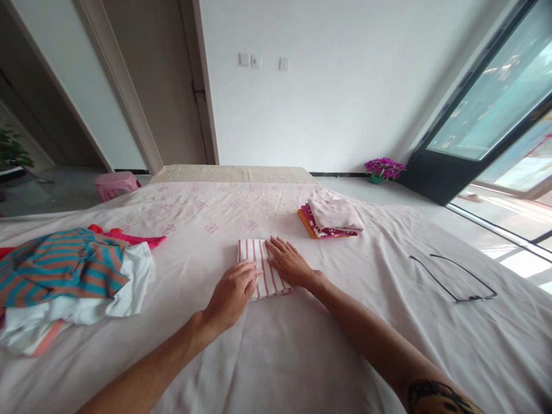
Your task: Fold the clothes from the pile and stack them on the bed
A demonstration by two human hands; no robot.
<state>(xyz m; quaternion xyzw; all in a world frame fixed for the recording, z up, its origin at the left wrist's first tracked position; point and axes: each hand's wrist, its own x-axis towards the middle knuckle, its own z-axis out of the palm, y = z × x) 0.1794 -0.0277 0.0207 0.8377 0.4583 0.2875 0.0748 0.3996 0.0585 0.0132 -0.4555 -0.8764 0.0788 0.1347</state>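
Note:
A small folded cloth, white with red stripes [255, 253], lies on the pale pink bedsheet [276, 345] in front of me. My left hand [233, 290] rests on its near left edge, fingers stretched forward and close together. My right hand [290, 261] lies flat on its right side, fingers spread and pointing away from me. Neither hand grips anything. To the far right of the cloth sits a stack of folded clothes [330, 218], pink on top with red, white and orange layers beneath.
A loose heap of clothes [64, 276], teal and brown striped with white and red pieces, lies at the left. A thin dark wire hanger [457, 279] lies on the sheet at the right. Beyond the bed are a pink stool [115, 184], a flower pot [383, 169] and a glass door.

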